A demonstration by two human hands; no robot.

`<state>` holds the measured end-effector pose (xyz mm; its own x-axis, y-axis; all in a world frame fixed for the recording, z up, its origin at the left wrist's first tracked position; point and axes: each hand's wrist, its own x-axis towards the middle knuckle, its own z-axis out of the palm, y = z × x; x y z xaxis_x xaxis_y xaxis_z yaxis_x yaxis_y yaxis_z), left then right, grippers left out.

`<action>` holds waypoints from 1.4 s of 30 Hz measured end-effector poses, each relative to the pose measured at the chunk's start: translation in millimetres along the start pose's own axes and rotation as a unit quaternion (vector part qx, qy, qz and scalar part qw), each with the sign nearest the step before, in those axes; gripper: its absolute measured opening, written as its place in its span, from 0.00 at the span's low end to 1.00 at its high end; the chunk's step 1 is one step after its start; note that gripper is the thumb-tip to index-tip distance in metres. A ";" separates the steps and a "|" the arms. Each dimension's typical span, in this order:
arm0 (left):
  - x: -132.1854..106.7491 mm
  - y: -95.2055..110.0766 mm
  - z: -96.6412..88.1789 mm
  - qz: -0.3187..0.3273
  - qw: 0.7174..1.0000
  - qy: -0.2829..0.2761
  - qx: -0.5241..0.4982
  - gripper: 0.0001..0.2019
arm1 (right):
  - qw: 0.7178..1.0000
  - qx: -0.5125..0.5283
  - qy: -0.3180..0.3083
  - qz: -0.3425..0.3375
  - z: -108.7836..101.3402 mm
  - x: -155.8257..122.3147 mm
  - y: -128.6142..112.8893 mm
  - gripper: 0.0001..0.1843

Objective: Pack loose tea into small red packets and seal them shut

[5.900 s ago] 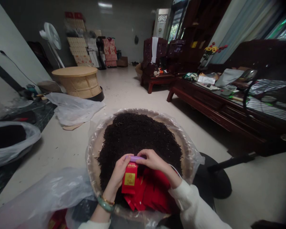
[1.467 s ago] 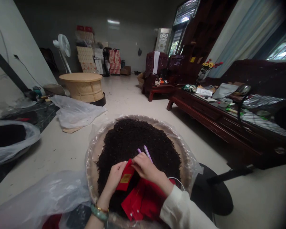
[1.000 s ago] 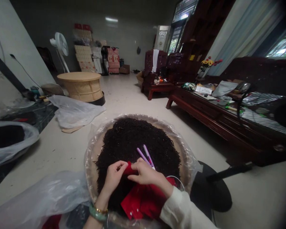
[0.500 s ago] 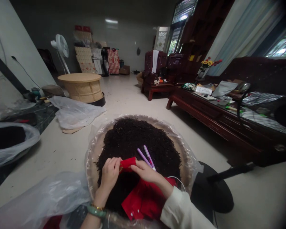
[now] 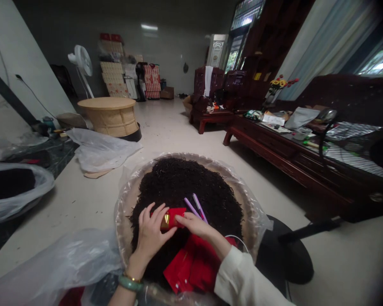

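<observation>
A small red packet (image 5: pixel 178 212) with a gold patch is held between my hands above a heap of dark, thin tea leaves (image 5: pixel 188 178). My left hand (image 5: pixel 153 227) is at its left end, fingers somewhat spread and thumb along the lower edge. The right end is pinched by my right hand (image 5: pixel 198 227), thumb on top. Just beyond the right hand, a purple hair straightener (image 5: pixel 196 207) with its two arms apart lies on the leaves. More red packets (image 5: pixel 191 265) are piled below my right forearm, with a white cord beside them.
The leaves fill a round basket lined with clear plastic (image 5: pixel 247 191). A black stand base (image 5: pixel 284 250) is at right, near a long wooden table (image 5: pixel 274 163). Plastic sheeting (image 5: pixel 70 263) lies at left, and a bag of dark leaves (image 5: pixel 44 182) stands farther left.
My left hand has opened its fingers and turned over the packet's left end, so the gold patch now shows. My right hand keeps its pinch, nearly in place.
</observation>
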<state>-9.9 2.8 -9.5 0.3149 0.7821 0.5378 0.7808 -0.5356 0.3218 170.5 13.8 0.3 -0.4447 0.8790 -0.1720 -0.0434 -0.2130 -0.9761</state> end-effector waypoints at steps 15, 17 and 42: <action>-11.5 0.3 4.2 0.058 0.998 -0.026 0.027 0.27 | 0.994 0.107 -0.006 0.020 7.5 -1.5 6.7 0.27; -9.7 2.9 2.4 0.064 0.997 -0.034 0.037 0.28 | 0.997 0.069 0.004 0.031 7.1 -1.2 11.2 0.30; -16.7 -36.2 24.0 -0.196 0.967 0.085 -0.140 0.24 | 0.832 -0.537 -0.014 -0.135 -9.3 -16.1 24.3 0.54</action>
<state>-30.5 16.8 -48.7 -0.0881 0.8915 0.4444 0.6377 -0.2922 0.7127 184.9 -1.5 -21.9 -0.5700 0.8193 0.0623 0.6729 0.5090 -0.5368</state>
